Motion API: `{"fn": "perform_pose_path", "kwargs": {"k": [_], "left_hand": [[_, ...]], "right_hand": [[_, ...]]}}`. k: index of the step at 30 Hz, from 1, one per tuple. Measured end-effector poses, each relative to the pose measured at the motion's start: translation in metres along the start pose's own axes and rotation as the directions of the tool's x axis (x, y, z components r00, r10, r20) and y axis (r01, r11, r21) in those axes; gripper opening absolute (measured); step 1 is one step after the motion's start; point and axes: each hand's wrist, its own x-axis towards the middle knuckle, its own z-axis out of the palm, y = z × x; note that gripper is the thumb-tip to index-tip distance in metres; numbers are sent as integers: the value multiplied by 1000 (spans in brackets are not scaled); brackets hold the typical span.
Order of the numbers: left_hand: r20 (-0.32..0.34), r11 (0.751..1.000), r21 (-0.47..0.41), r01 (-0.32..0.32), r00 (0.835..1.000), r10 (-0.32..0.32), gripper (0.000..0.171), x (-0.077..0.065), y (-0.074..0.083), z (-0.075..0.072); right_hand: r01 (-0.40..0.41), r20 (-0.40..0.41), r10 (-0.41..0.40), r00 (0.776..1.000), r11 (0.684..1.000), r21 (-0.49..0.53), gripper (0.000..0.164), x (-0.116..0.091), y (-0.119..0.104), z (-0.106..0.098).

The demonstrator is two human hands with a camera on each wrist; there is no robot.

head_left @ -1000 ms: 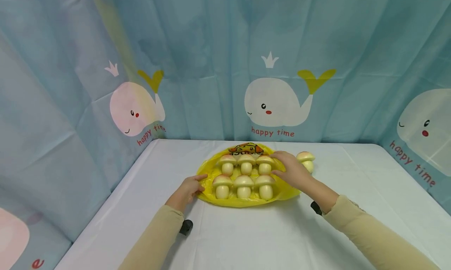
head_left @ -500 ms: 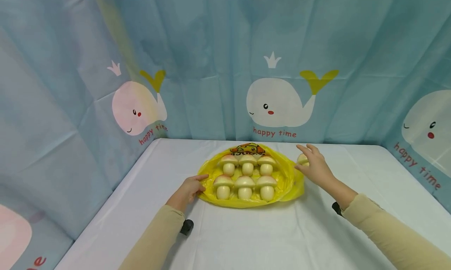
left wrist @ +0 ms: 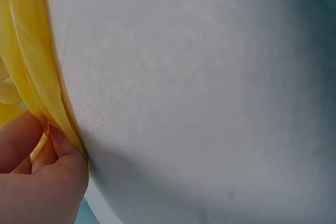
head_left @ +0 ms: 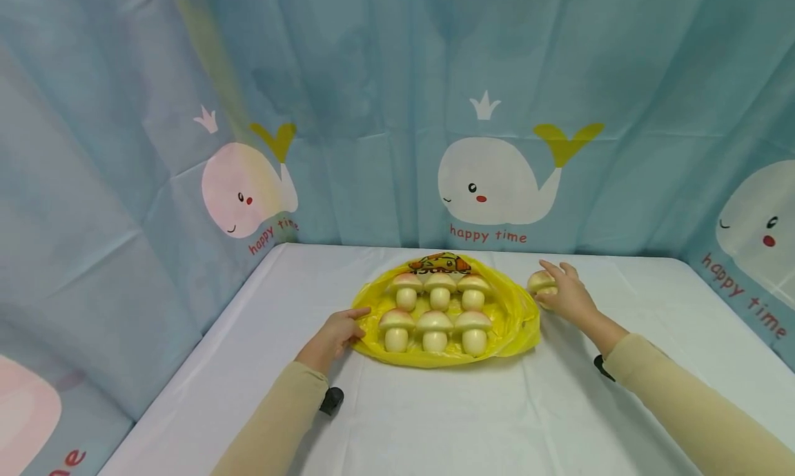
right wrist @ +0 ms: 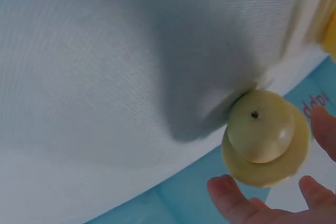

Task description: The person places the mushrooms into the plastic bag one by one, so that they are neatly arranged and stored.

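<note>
A yellow plastic bag (head_left: 524, 331) lies spread on the white table, holding toy mushrooms (head_left: 435, 324) in two rows of three. My left hand (head_left: 337, 331) pinches the bag's left edge; the left wrist view shows the gathered plastic (left wrist: 31, 45) between thumb and fingers. Just right of the bag stands one more mushroom (head_left: 539, 281), partly hidden by my right hand (head_left: 573, 298). In the right wrist view my fingers (right wrist: 228, 198) are spread around this pale mushroom (right wrist: 261, 124), apparently with gaps between them and its cap.
A light blue curtain (head_left: 360, 186) with whale prints hangs behind the table and along both sides. White table surface (head_left: 435, 421) stretches in front of the bag. A dark strap piece (head_left: 332, 400) sits at the left wrist.
My right hand has left the mushrooms on the bag and moved right to the lone mushroom, its fingers now around it. The left hand keeps its pinch on the bag's edge.
</note>
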Motion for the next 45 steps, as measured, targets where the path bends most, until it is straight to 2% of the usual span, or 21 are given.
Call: {"fn": "perform_pose_path", "kwargs": {"k": [7,14,17,21,28,32,35,40,45], "left_hand": [[-6,1000,-2,15,1000,-15,57,-1,4,3],[-6,1000,0,6,1000,-6,56,1,6,4],[-1,1000,-4,4,1000,-4,56,3,5,4],[-1,1000,-4,3,1000,-3,56,4,4,4],[-2,1000,-5,3,1000,-3,57,3,4,1],[4,1000,-18,1,1000,-1,57,3,2,0],[2,1000,-21,7,1000,-7,57,2,1,0],[0,999,-32,3,1000,-3,58,1,-2,0],[3,999,-36,-5,1000,5,58,1,-3,1]], "right_hand": [[-66,43,67,997,998,-16,69,3,6,-1],[-36,2,36,999,999,-17,65,4,10,-1],[-29,-28,29,999,999,22,65,-1,7,-5],[-64,-36,69,997,991,120,68,-8,-1,-14],[-138,11,141,990,947,289,79,-21,-20,-27],[-138,57,125,990,907,397,81,-31,-32,-26],[-139,99,106,989,888,438,83,-38,-43,-23],[-108,152,41,988,879,464,80,-45,-56,-11],[-63,151,-10,989,879,473,74,-46,-63,3]]}}
